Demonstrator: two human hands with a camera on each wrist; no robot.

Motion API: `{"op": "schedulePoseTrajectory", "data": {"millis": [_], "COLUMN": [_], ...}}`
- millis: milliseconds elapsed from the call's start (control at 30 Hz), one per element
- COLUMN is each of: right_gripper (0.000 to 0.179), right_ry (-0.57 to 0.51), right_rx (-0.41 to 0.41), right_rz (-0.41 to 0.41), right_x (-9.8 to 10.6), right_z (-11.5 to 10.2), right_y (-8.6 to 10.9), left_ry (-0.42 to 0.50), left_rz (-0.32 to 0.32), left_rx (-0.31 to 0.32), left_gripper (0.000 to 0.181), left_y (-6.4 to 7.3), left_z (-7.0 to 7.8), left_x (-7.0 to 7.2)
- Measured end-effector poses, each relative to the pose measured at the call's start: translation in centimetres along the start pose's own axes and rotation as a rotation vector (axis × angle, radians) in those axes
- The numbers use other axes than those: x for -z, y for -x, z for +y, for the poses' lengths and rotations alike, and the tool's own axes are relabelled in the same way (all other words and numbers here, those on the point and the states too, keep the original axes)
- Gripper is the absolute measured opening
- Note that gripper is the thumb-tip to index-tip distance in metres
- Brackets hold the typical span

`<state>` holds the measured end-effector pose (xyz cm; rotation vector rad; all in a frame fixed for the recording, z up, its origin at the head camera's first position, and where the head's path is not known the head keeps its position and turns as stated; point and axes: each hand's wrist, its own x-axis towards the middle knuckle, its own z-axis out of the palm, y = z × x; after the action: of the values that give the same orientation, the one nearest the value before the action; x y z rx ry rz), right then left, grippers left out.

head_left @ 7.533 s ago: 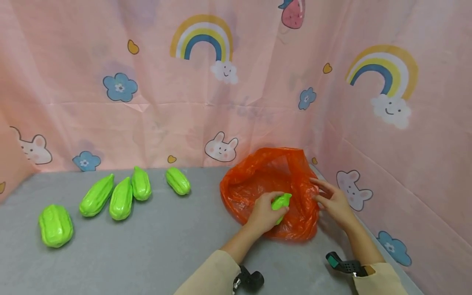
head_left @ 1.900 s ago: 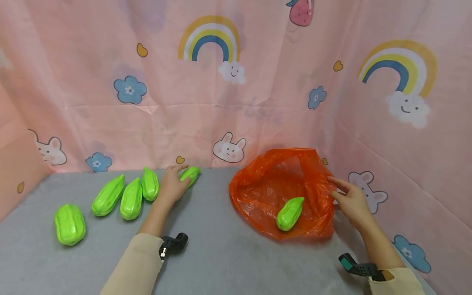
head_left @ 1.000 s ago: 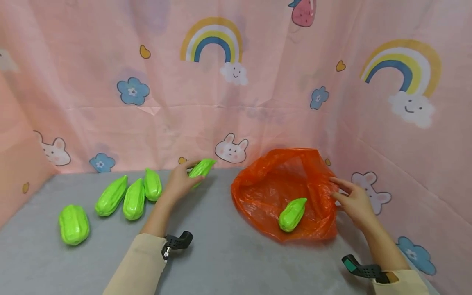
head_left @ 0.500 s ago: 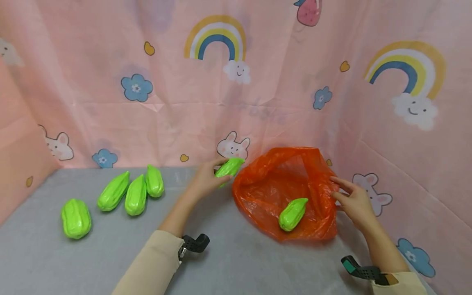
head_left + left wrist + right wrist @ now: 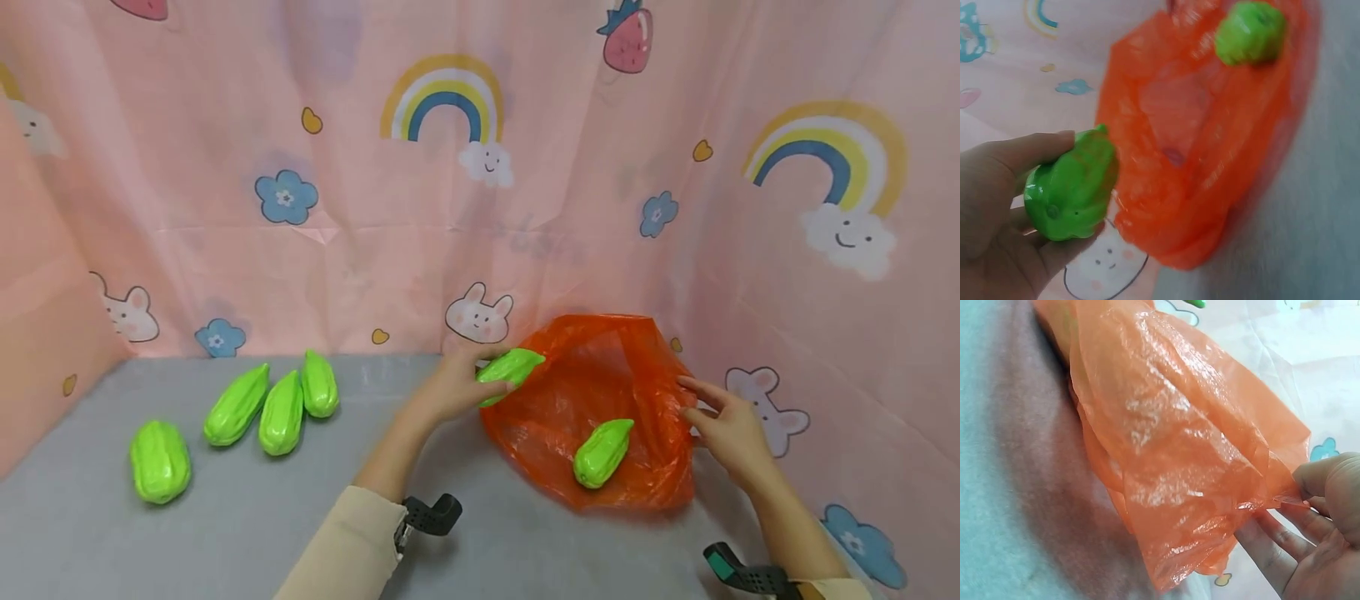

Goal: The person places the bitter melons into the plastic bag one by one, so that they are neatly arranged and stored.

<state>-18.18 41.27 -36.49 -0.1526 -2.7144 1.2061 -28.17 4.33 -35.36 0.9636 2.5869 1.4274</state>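
Note:
My left hand (image 5: 450, 387) grips a shiny bright green ridged gourd (image 5: 513, 370), thumb and fingers around its body, above the table at the left rim of an orange plastic bag (image 5: 656, 454). The gourd's stem end points right, toward the bag's mouth. Another green gourd (image 5: 603, 454) lies inside the bag near its front. With my right hand (image 5: 731, 429) I hold the bag's right edge; in the right wrist view, the thumb and a finger pinch the orange film (image 5: 1160, 437). The left wrist view shows the blunt end of the held gourd (image 5: 1072, 187).
On the grey table (image 5: 247, 533), three slender gourds (image 5: 281, 414) lie close together at the left. A stouter gourd (image 5: 160, 462) sits apart, nearer the front. Pink printed cloth (image 5: 360, 275) walls the back and sides, close behind the bag.
My left hand picked up a gourd from the table's back and carried it right to the bag. Earlier it released another gourd in the bag. The right hand stays at the bag's edge.

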Motion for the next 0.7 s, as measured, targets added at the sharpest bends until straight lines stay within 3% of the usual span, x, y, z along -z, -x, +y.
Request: {"op": "schedulePoseTrajectory", "data": {"millis": [133, 433, 700], "right_gripper": [0.054, 0.053, 0.054], "right_ry": [0.005, -0.027, -0.008], "right_rx": [-0.013, 0.009, 0.01], "right_rz": [-0.012, -0.006, -0.008], "right_x": [-0.3, -0.7, -0.4], "right_z": [0.0, -0.4, -0.1], "right_y": [0.3, 0.1, 0.0], "left_ry": [0.005, -0.017, 0.068], "left_rz": [-0.027, -0.066, -0.024], "left_rx": [0.009, 0.105, 0.13], "left_gripper": [0.054, 0.054, 0.053], "left_y": [-0.1, -1.1, -1.3], "left_z": [0.6, 1.8, 2.3], "left_x": [-1.1, -3.4, -5.1]}}
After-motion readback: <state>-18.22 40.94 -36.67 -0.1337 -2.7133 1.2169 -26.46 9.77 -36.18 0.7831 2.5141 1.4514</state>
